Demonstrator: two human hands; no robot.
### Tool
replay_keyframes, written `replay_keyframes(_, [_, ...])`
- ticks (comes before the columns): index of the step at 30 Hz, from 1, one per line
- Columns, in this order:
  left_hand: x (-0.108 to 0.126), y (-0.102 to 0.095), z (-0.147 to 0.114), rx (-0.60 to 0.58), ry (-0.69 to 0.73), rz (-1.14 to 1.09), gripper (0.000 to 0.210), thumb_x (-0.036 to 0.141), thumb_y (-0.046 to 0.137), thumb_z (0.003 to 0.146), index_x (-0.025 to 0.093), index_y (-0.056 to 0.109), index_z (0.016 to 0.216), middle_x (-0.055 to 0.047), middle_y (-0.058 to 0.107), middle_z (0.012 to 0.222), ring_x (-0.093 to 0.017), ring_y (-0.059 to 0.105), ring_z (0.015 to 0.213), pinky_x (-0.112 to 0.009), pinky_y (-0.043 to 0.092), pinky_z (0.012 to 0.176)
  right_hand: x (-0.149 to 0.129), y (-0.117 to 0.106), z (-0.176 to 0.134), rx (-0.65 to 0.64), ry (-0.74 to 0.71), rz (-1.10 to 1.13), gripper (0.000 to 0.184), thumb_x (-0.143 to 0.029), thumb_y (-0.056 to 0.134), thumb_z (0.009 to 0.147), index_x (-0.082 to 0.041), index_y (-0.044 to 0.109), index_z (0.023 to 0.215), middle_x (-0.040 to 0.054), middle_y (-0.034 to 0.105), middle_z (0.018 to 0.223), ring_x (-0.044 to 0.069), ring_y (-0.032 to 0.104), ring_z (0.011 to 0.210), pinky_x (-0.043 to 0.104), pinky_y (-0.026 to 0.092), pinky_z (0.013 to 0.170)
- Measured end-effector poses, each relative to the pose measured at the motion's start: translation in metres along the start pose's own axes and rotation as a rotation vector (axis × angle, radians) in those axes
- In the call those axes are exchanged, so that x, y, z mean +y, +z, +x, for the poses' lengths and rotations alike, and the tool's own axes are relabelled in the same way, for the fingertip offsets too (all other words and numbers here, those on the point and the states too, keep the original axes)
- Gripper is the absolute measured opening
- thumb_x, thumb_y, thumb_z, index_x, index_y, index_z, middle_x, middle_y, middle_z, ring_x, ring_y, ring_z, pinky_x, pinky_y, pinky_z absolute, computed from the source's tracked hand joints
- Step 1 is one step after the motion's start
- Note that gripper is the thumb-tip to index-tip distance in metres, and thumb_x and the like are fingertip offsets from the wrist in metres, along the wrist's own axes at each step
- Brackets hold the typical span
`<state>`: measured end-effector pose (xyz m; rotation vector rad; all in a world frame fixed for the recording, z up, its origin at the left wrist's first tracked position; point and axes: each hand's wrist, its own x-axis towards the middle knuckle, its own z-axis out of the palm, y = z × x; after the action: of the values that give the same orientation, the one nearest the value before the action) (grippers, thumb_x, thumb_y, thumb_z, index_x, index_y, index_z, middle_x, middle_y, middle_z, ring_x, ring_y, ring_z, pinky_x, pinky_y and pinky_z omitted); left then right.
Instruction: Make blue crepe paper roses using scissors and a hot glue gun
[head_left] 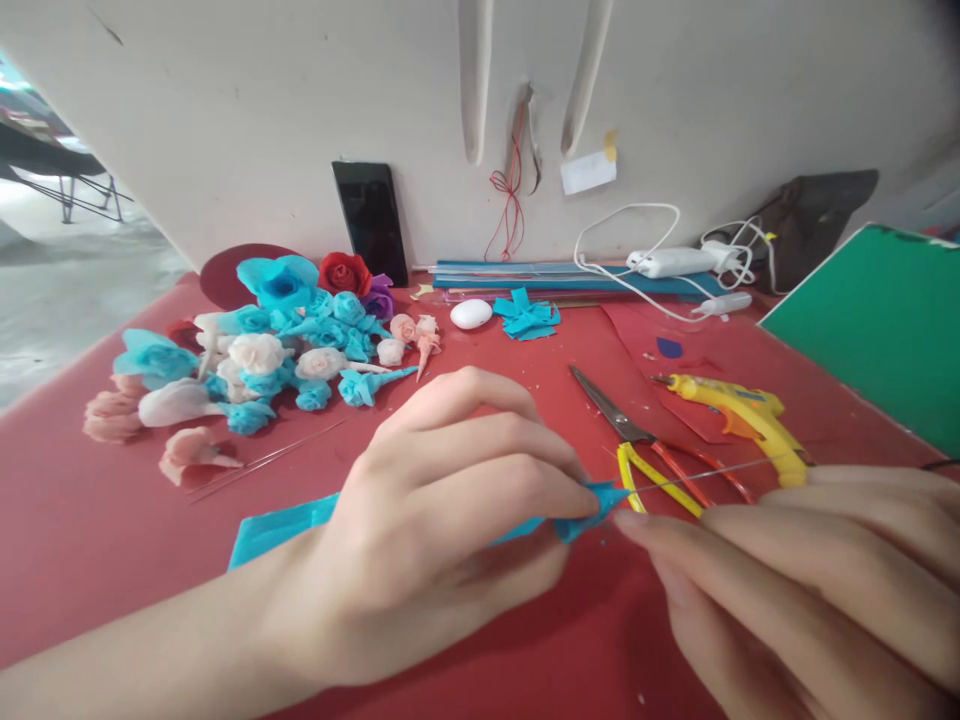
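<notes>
My left hand (457, 500) is closed in a pinch on a blue crepe paper strip (281, 527), part of which is bunched at my fingertips. The strip's free end trails left under my wrist. A thin wire (697, 477) sticks out of the bunched paper to the right. My right hand (810, 570) is close to the paper's tip, its fingers stretched out and apart, just below the wire. Beyond it on the table lie scissors (634, 430) with red and yellow handles and a yellow glue gun (750, 410).
Paper flowers (262, 350) in blue, white and pink are heaped at the left. A black phone (369, 222) leans on the wall. Behind are a white egg-shaped object (471, 314), blue paper scraps (527, 314) and a white power adapter (675, 262). A green board (870, 320) stands right.
</notes>
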<state>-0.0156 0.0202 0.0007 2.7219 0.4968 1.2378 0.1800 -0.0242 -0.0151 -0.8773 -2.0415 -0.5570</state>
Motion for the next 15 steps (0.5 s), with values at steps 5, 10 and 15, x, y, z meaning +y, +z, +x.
replay_keyframes(5, [-0.001, -0.001, -0.001, 0.006, -0.017, -0.003, 0.014, 0.000, 0.064, 0.070, 0.012, 0.063, 0.075, -0.003, 0.073, 0.072, -0.012, 0.064, 0.067, -0.024, 0.053, 0.079, 0.002, 0.000, -0.002, -0.024, -0.012, -0.011, 0.006, -0.019, 0.056, 0.083, -0.019, 0.062, 0.083, -0.0041, 0.059, 0.061, 0.011, 0.047, 0.052, 0.031, 0.035, 0.055])
replay_keyframes(10, [0.001, -0.002, 0.001, 0.010, 0.002, 0.001, 0.013, 0.001, 0.065, 0.070, 0.012, 0.065, 0.077, -0.002, 0.074, 0.074, -0.014, 0.064, 0.069, -0.024, 0.054, 0.077, 0.002, 0.000, -0.008, -0.052, 0.023, 0.005, 0.007, -0.020, 0.055, 0.084, -0.021, 0.061, 0.087, -0.0017, 0.059, 0.064, 0.013, 0.047, 0.055, 0.032, 0.036, 0.058])
replay_keyframes(15, [0.003, -0.001, 0.001, 0.011, -0.007, -0.011, 0.014, -0.001, 0.064, 0.069, 0.011, 0.065, 0.076, -0.003, 0.074, 0.074, -0.013, 0.063, 0.067, -0.024, 0.053, 0.079, 0.001, -0.004, -0.013, -0.090, 0.088, -0.016, 0.015, -0.031, 0.051, 0.088, -0.025, 0.064, 0.087, 0.0017, 0.055, 0.064, 0.016, 0.051, 0.061, 0.032, 0.038, 0.059])
